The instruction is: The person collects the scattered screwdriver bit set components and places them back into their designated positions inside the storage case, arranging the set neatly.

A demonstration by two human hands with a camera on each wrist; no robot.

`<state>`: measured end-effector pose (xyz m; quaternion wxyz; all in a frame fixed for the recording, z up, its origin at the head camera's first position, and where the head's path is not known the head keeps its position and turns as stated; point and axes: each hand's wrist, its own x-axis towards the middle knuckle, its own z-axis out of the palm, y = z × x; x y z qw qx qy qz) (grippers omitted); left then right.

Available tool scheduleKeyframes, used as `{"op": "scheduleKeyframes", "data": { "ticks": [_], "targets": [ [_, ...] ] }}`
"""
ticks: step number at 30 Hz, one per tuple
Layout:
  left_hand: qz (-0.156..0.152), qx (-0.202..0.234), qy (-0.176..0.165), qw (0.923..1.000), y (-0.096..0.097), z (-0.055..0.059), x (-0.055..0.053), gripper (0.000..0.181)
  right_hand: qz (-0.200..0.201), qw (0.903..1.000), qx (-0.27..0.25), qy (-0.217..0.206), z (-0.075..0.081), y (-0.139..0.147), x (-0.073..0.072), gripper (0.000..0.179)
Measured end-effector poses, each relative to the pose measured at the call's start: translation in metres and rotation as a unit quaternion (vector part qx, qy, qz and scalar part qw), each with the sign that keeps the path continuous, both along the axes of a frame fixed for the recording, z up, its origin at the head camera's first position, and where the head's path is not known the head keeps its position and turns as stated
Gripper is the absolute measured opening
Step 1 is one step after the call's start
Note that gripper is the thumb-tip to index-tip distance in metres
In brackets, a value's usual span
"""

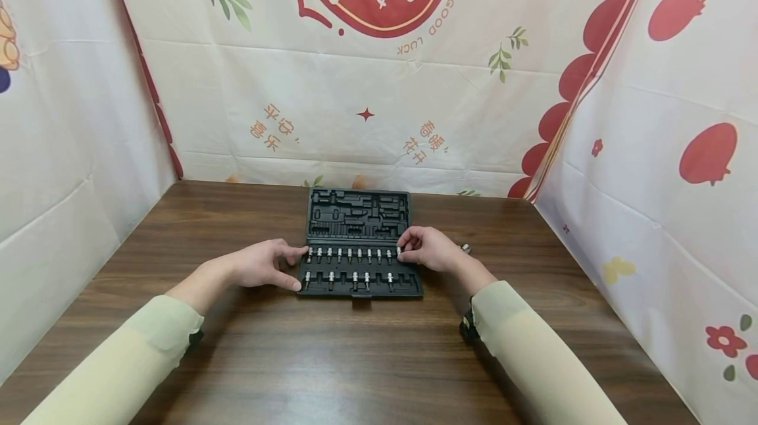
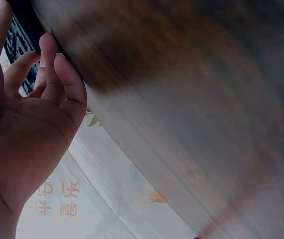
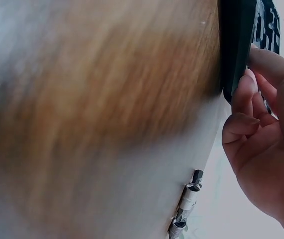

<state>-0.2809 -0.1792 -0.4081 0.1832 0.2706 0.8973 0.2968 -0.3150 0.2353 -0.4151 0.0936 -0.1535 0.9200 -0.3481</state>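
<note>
A black plastic case (image 1: 367, 268) lies open on the table, holding silvery bit sockets in a back row (image 1: 359, 255) and a sparser front row (image 1: 355, 280). My right hand (image 1: 431, 250) pinches a bit socket (image 1: 399, 251) at the right end of the back row. In the right wrist view, the right hand (image 3: 271, 149) is at the side of the case (image 3: 237, 50), and the socket is hidden. Fingers spread, my left hand (image 1: 263, 266) touches the left side of the case. The left wrist view shows the left hand's palm (image 2: 32, 124).
Loose bit sockets (image 3: 187, 201) lie on the table to the right, partly behind the right wrist in the head view. The moulded lid (image 1: 358, 214) leans back behind the rows. Printed cloth (image 1: 355, 76) hangs around the brown wooden table (image 1: 331, 366).
</note>
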Motion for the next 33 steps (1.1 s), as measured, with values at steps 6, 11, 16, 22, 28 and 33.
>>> {"op": "scheduleKeyframes", "data": {
  "ticks": [6,11,16,22,28,33],
  "targets": [
    [0.001,-0.006,0.001,1.0000,0.0008,-0.0002,-0.0014,0.091,-0.003,1.0000,0.001,-0.005,-0.0002,0.0017,0.0007,0.014],
    [0.000,-0.002,0.000,1.0000,0.0009,-0.0001,-0.0011,0.092,-0.004,1.0000,0.001,-0.006,0.0002,0.0026,0.0008,0.012],
    [0.000,-0.001,0.001,1.0000,0.0007,-0.0013,-0.0019,0.092,-0.004,1.0000,0.005,-0.006,0.0006,0.0034,0.0005,0.011],
    [0.000,-0.002,0.002,1.0000,0.0001,-0.0014,-0.0018,0.092,0.001,0.9999,0.012,-0.003,0.0004,0.0029,0.0009,0.010],
    [-0.002,-0.003,0.003,1.0000,0.0000,-0.0019,-0.0024,0.092,0.000,1.0000,0.007,-0.002,-0.0001,0.0023,0.0012,0.011],
    [-0.004,-0.001,0.003,1.0000,-0.0002,-0.0013,-0.0017,0.092,0.003,1.0000,0.009,0.001,0.0000,0.0021,0.0007,0.010]
  ]
}}
